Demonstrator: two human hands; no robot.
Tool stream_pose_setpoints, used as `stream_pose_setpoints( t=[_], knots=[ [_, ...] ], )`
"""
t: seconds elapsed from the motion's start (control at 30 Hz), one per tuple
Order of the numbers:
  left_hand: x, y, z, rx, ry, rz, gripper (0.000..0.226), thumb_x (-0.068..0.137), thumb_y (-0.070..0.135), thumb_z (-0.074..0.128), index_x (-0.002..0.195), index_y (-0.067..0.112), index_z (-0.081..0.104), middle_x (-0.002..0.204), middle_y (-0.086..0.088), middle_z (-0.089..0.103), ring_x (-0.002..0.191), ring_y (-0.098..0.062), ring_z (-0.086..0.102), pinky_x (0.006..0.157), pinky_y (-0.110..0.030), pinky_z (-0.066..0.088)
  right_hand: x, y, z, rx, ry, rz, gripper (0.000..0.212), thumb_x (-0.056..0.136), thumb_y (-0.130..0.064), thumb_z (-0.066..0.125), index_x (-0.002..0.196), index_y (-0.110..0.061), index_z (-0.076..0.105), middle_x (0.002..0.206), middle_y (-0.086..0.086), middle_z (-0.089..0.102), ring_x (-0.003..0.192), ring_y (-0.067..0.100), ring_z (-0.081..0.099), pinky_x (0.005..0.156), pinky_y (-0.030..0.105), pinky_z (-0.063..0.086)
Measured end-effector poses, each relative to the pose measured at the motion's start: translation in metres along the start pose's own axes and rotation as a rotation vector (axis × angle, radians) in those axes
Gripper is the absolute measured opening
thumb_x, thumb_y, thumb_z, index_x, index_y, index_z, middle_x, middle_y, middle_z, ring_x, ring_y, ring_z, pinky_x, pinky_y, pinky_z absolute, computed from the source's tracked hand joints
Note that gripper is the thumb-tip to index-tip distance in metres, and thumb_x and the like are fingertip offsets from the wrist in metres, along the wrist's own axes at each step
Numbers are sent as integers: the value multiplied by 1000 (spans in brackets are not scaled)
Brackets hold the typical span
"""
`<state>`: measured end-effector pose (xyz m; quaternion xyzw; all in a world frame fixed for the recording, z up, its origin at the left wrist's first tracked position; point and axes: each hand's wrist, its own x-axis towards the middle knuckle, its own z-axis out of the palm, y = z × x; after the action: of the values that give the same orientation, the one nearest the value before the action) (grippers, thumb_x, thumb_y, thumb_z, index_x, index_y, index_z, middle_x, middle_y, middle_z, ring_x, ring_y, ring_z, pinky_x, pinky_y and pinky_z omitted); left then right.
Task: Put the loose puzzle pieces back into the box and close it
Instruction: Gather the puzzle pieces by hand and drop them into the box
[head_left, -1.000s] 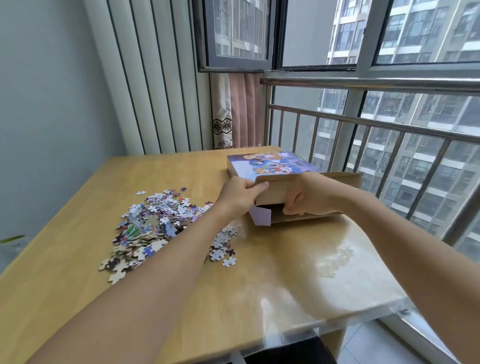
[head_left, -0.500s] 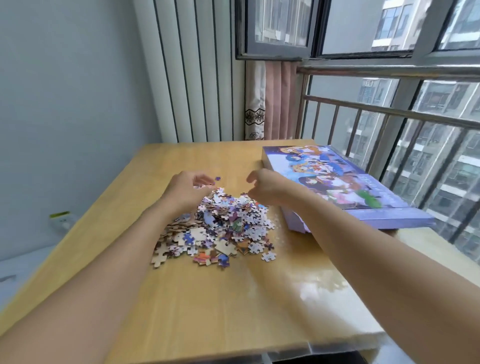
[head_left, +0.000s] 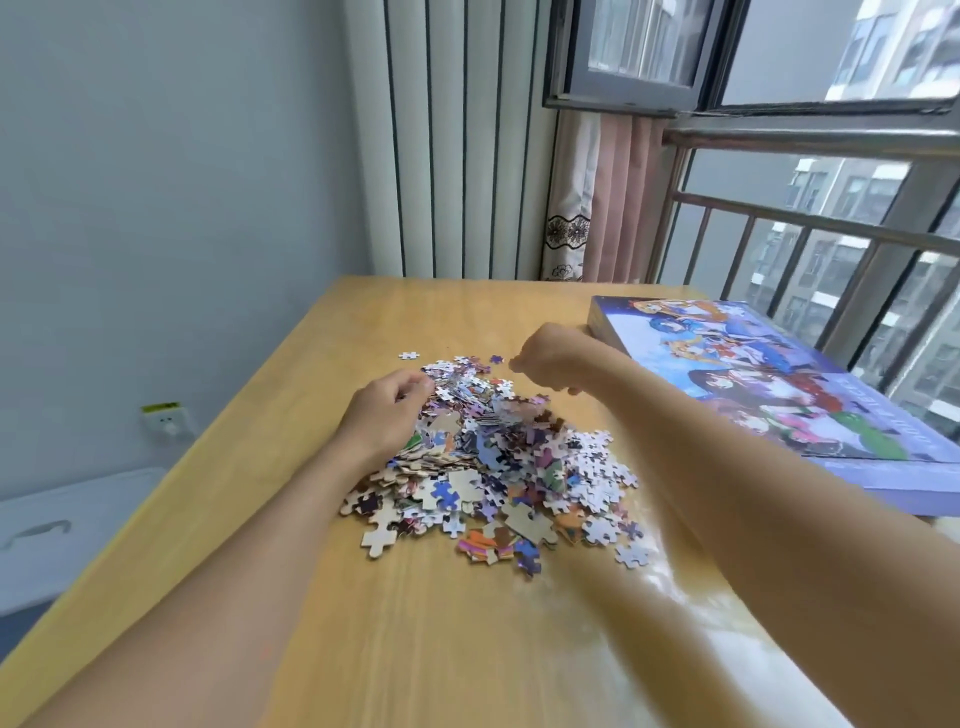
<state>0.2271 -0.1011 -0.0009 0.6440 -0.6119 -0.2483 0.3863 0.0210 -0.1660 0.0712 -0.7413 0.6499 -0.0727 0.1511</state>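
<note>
The left hand (head_left: 382, 413) rests on the far left side of the heap of puzzle pieces (head_left: 493, 460) with its grip curled into them, and the right hand (head_left: 550, 358) is held in a curled grip just above the far side; what it holds is hidden. The box (head_left: 769, 384), lid on, lies just right of the heap on the shiny wooden table (head_left: 457, 639). Far off are a grey wall (head_left: 156, 182), a pink curtain (head_left: 618, 197) and a window with bars (head_left: 831, 239).

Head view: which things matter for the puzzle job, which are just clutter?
Job:
- pile of pieces on the table
- stray piece beyond the pile
- box, right of the pile
- left hand at the pile
- right hand curled above it

Clutter:
- curtain
- wall socket
- railing
</note>
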Motion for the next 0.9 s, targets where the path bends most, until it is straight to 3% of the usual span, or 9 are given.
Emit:
stream_pose_setpoints(
  t=[0.07, 0.17, 0.23, 0.3, 0.47, 0.53, 0.6, 0.7, 0.9],
  knots=[
    [4, -2, 2, -44, 19, 11, 38, 106, 38, 44, 134, 20, 62, 120, 6, 64, 110, -11, 55, 88, -26, 40, 21, -9, -1, 16, 34, -49, 34, 102, -34, 51, 92, -3, 60, 86, 11, 61, 64, 20, 54, 57, 29, 43],
    [13, -7, 3, -149, 60, 23, 35, 107, 30, 42, 132, 21, 64, 131, 4, 64, 121, -12, 57, 100, -27, 45, 48, -19, 14, 196, -98, -116, 51, 105, -38, 44, 139, 0, 50, 143, 19, 51, 124, 29, 53, 102, 36, 43],
    [16, -9, 4, -236, 137, 2, 31, 106, 25, 43, 124, 21, 68, 122, 4, 68, 99, -10, 63, 79, -15, 50, 58, -24, 29, 291, -182, -126, 59, 106, -43, 40, 150, -5, 38, 155, 15, 40, 138, 29, 42, 116, 39, 33],
    [20, -10, 3, -273, 259, -36, 27, 103, 22, 48, 115, 22, 71, 103, 8, 70, 75, -8, 59, 55, -9, 44, 68, -28, 38, 317, -227, -144, 56, 106, -45, 39, 147, -8, 46, 151, 12, 46, 136, 29, 45, 116, 39, 33],
    [26, -17, 2, -271, 381, -95, 25, 100, 22, 51, 111, 23, 73, 91, 15, 67, 78, 5, 54, 67, -12, 42, 85, -46, 21, 149, -231, -207, 37, 102, -39, 52, 108, -8, 72, 98, 6, 73, 83, 23, 66, 79, 33, 51],
    [28, -18, 1, -260, 391, -100, 24, 100, 22, 52, 112, 21, 73, 102, 12, 68, 83, 5, 55, 66, -9, 38, 94, -58, 20, 99, -167, -240, 30, 102, -31, 54, 109, -8, 72, 107, 8, 75, 90, 23, 69, 79, 33, 51],
    [29, -19, -4, -252, 421, -116, 23, 101, 22, 52, 112, 22, 72, 105, 11, 66, 85, 2, 58, 66, -9, 38, 100, -74, 28, 82, -145, -342, 32, 103, -22, 52, 129, -8, 65, 133, 8, 64, 115, 23, 62, 94, 33, 46],
    [33, -23, -9, -275, 456, -151, 24, 101, 22, 51, 114, 23, 72, 110, 10, 67, 102, -8, 58, 80, -17, 39, 99, -92, 51, 51, -310, -405, 50, 107, -32, 43, 153, -12, 38, 156, 8, 41, 140, 26, 41, 116, 36, 33],
    [30, -18, -5, -221, 393, -112, 31, 103, 28, 49, 127, 19, 67, 121, 7, 65, 105, -6, 53, 81, -15, 38, 83, -96, 49, -129, -269, -446, 48, 103, -51, 42, 129, -15, 61, 123, 6, 65, 111, 27, 61, 99, 43, 49]
  ],
)
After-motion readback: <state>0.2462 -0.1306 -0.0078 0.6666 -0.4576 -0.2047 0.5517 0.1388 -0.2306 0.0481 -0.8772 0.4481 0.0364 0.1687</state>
